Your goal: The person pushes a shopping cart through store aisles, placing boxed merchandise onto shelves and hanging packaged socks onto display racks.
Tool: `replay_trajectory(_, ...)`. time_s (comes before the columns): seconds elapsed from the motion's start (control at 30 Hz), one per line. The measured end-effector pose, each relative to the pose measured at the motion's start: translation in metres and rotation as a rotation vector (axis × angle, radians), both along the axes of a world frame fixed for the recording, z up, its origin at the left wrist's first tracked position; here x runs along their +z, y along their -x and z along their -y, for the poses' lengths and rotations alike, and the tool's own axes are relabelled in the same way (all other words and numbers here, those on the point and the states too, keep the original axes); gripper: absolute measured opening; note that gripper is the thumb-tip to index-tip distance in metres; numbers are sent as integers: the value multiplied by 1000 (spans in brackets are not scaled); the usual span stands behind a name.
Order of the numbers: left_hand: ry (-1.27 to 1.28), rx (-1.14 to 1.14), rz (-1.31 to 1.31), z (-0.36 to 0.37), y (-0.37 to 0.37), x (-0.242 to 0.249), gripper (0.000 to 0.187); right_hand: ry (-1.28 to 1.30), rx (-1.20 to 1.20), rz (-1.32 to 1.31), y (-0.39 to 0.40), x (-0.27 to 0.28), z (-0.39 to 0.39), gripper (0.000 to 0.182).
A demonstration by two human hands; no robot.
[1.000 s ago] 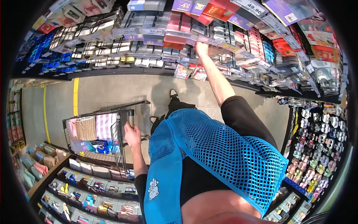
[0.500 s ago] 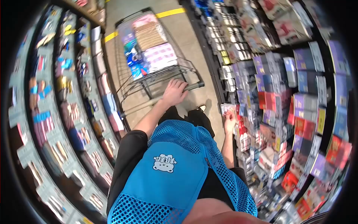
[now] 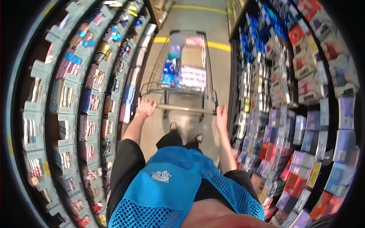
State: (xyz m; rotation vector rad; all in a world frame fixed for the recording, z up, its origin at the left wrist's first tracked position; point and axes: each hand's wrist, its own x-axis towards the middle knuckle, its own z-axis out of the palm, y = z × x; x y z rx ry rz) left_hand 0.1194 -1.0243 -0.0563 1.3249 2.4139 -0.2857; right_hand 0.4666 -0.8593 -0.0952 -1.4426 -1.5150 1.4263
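Cart [image 3: 178, 90] ahead, left fingers [image 3: 153, 103] on handle [image 3: 180, 108]

Too blurred to read — white lettering [image 3: 161, 176] on the vest [image 3: 161, 193], price labels [image 3: 324, 113].

The floor [image 3: 220, 81] is grey and smooth, and yellow lines [image 3: 218, 46] cross it. On this floor stands the shopping cart [image 3: 155, 70], made of wire. In its basket there lie a pink item [image 3: 194, 40] at the far end, then a brown woven-looking item [image 3: 192, 56], then a pink-and-white checked item [image 3: 193, 79] nearest to the handle; blue packages [image 3: 167, 74] are at the left of them. The left shelves [image 3: 35, 136] carry many small folded goods [image 3: 87, 129] in grey-green trays. The right shelves [image 3: 322, 150] carry purple, blue and red boxes [image 3: 312, 125], partly blurred
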Motion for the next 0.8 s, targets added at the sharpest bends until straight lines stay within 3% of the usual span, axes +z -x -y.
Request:
replay_trajectory(0.07,62,-40,-12,2,7,-13,64,-57,53,153,29,6,-16,79)
replay_trajectory(0.13,83,-20,72,-2,2,4,65,73,256,352,46,-4,-42,84)
replay_trajectory(0.2,191,25,164,-11,13,5,69,138,249,308,60,34,-45,82)
replay_trajectory(0.23,187,25,152,-8,18,10,69,65,246,294,62,20,-49,81)
replay_trajectory(0.3,104,-250,-10,-2,30,26,74,-68,229,363,62,5,-56,77)
replay_trajectory(0.33,-17,-266,-61,7,42,13,78,-119,206,439,66,5,-50,73)
replay_trajectory(0.47,-255,-282,-15,21,63,-22,62,-167,92,822,91,31,-23,59)
replay_trajectory(0.53,-303,-281,-1,19,70,-18,56,-160,48,810,100,32,-23,60)
replay_trajectory(0.63,-657,-210,97,18,72,-12,43,-161,26,852,112,42,-22,59)
replay_trajectory(0.67,-647,-214,114,14,71,-10,43,-162,33,876,113,45,-23,59)
replay_trajectory(0.73,-810,79,699,-12,81,23,32,-185,31,886,120,44,-30,58)
replay_trajectory(0.8,-898,-38,1059,-36,79,127,27,-189,1,901,128,48,-36,57)
